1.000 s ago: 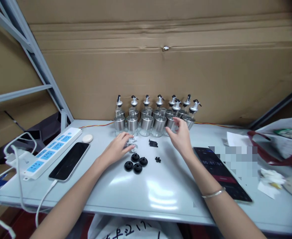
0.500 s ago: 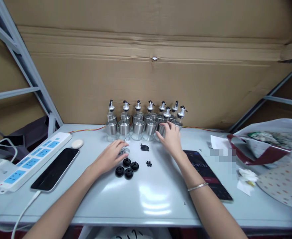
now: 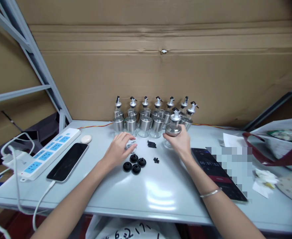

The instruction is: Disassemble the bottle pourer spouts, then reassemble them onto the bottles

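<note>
My right hand (image 3: 179,141) is wrapped round a glass oil dispenser bottle (image 3: 173,128) with a steel band and a silver pourer top. The bottle stands out in front of the row, slightly tilted. My left hand (image 3: 119,147) hovers over small silvery or clear parts (image 3: 130,144), thumb and fingers apart and curved. Those parts are partly hidden by the fingers. Just in front of that hand lie several round black stoppers (image 3: 136,168). Thin black pieces (image 3: 151,144) and a cluster of tiny black parts (image 3: 156,160) sit between my hands.
Bottles without pourers (image 3: 145,125) stand before a back row with pourers (image 3: 158,102), against cardboard (image 3: 141,76). At left are a power strip (image 3: 51,152), a phone (image 3: 68,162) and a round white case (image 3: 86,139). A larger phone (image 3: 220,176) lies by my right forearm, crumpled tissue (image 3: 265,179) beyond.
My right hand has closed round a pourer-topped bottle and drawn it forward from the row. My left hand stays by the small silvery parts. The camera view has shifted a little.
</note>
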`<state>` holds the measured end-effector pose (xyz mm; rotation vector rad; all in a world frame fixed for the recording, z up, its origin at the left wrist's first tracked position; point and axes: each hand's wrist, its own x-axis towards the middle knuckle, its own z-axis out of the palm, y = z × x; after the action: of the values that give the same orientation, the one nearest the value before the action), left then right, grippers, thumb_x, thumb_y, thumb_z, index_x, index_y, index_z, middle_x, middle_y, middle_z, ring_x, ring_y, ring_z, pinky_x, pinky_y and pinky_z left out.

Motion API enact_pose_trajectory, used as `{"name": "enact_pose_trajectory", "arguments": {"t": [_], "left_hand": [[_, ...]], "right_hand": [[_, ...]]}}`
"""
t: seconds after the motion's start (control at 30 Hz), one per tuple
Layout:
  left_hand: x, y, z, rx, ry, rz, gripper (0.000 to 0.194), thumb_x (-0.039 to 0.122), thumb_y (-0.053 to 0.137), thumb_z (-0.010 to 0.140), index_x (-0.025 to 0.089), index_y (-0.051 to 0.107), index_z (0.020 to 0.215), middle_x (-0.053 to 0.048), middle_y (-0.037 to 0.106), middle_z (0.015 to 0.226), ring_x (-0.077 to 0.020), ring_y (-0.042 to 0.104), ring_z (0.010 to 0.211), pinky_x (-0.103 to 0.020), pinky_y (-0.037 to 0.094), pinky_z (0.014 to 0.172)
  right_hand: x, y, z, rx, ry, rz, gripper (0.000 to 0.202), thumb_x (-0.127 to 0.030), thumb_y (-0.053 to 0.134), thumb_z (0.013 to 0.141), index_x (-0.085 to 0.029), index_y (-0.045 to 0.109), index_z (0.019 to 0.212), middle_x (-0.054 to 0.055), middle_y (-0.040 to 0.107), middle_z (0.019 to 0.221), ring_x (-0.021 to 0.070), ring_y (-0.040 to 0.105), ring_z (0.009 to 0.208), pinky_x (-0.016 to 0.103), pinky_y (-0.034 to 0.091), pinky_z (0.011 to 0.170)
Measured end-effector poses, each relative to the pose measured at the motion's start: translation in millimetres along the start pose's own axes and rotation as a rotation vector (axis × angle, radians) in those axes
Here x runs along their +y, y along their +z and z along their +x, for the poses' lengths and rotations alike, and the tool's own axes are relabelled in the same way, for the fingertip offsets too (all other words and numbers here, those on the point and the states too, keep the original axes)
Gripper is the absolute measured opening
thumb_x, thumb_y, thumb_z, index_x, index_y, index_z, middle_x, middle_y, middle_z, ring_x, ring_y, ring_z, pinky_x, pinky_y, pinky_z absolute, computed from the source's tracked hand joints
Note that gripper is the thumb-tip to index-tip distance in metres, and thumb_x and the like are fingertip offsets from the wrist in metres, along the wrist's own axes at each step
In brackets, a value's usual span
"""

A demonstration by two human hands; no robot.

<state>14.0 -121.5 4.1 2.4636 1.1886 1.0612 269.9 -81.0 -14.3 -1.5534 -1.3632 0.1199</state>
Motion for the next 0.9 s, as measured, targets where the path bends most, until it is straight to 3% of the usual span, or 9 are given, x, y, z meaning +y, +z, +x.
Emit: {"name": "enact_pose_trajectory", "arguments": {"t": [0.07, 0.17, 0.27, 0.37, 0.47, 0.57, 0.73, 0.9], "left_hand": [[12.8, 0.2, 6.7, 0.063, -0.055, -0.170, 0.027, 0.043, 0.044, 0.090, 0.018, 0.053, 0.091, -0.005, 0.057, 0.089, -0.0188, 0.053, 0.088, -0.033, 0.040, 0.081], [30.2, 2.2, 19.0, 0.002, -0.195, -0.565, 0.047, 0.061, 0.035, 0.087, 0.017, 0.052, 0.083, -0.002, 0.056, 0.074, -0.0152, 0.053, 0.071, -0.027, 0.038, 0.065], [40.1, 5.3, 26.0, -0.231, -0.343, -0.916, 0.072, 0.079, 0.020, 0.076, 0.015, 0.052, 0.069, -0.002, 0.054, 0.061, -0.0130, 0.052, 0.056, -0.026, 0.032, 0.054], [43.8, 6.6, 22.8, -0.400, -0.466, -1.111, 0.069, 0.080, 0.031, 0.071, 0.015, 0.049, 0.060, -0.001, 0.050, 0.053, -0.0118, 0.051, 0.049, -0.026, 0.030, 0.051], [43.9, 6.2, 14.7, -0.425, -0.523, -1.233, 0.050, 0.063, 0.052, 0.074, 0.016, 0.043, 0.057, 0.003, 0.045, 0.047, -0.0102, 0.049, 0.045, -0.025, 0.032, 0.051], [42.4, 6.9, 9.2, -0.484, -0.531, -1.283, 0.045, 0.052, 0.055, 0.079, 0.017, 0.038, 0.056, 0.004, 0.042, 0.046, -0.0081, 0.044, 0.043, -0.024, 0.030, 0.050], [43.9, 10.8, 9.0, -0.443, -0.500, -1.341, 0.045, 0.049, 0.057, 0.079, 0.018, 0.032, 0.057, 0.008, 0.033, 0.046, -0.0044, 0.033, 0.041, -0.023, 0.022, 0.046], [48.4, 9.0, 8.5, -0.417, -0.474, -1.334, 0.048, 0.052, 0.056, 0.079, 0.019, 0.029, 0.057, 0.009, 0.026, 0.048, -0.0034, 0.026, 0.041, -0.024, 0.019, 0.046]], "right_hand": [[-13.9, -6.8, -5.1, 0.078, -0.183, -0.037, 0.038, -0.032, 0.067, 0.060, -0.021, 0.051, 0.093, 0.006, 0.061, 0.089, 0.0257, 0.058, 0.082, 0.038, 0.047, 0.072], [-30.1, -13.0, -12.6, 0.200, -0.472, -0.106, 0.034, -0.025, 0.065, 0.066, -0.021, 0.052, 0.098, 0.010, 0.061, 0.097, 0.0277, 0.057, 0.093, 0.042, 0.046, 0.081], [-35.3, -14.0, -17.3, 0.262, -0.676, -0.194, 0.028, -0.019, 0.057, 0.075, -0.023, 0.053, 0.103, 0.010, 0.064, 0.102, 0.0275, 0.058, 0.100, 0.044, 0.043, 0.089], [-31.7, -12.9, -18.7, 0.283, -0.809, -0.272, 0.028, -0.014, 0.051, 0.080, -0.027, 0.053, 0.105, 0.006, 0.066, 0.105, 0.0250, 0.059, 0.105, 0.045, 0.039, 0.096], [-26.1, -13.0, -18.0, 0.297, -0.868, -0.295, 0.030, -0.013, 0.051, 0.081, -0.030, 0.054, 0.106, 0.003, 0.068, 0.106, 0.0237, 0.060, 0.105, 0.046, 0.036, 0.099], [-24.0, -15.6, -15.9, 0.295, -0.908, -0.261, 0.030, -0.012, 0.053, 0.080, -0.030, 0.055, 0.104, 0.003, 0.068, 0.105, 0.0233, 0.060, 0.104, 0.045, 0.036, 0.098], [-30.3, -20.2, -11.5, 0.185, -0.862, -0.312, 0.023, -0.016, 0.053, 0.078, -0.025, 0.057, 0.099, 0.006, 0.068, 0.100, 0.0246, 0.060, 0.100, 0.044, 0.038, 0.096], [-36.2, -21.9, -10.2, 0.171, -0.884, -0.303, 0.025, -0.017, 0.053, 0.075, -0.022, 0.056, 0.099, 0.008, 0.067, 0.098, 0.0258, 0.060, 0.097, 0.043, 0.039, 0.093]]}}
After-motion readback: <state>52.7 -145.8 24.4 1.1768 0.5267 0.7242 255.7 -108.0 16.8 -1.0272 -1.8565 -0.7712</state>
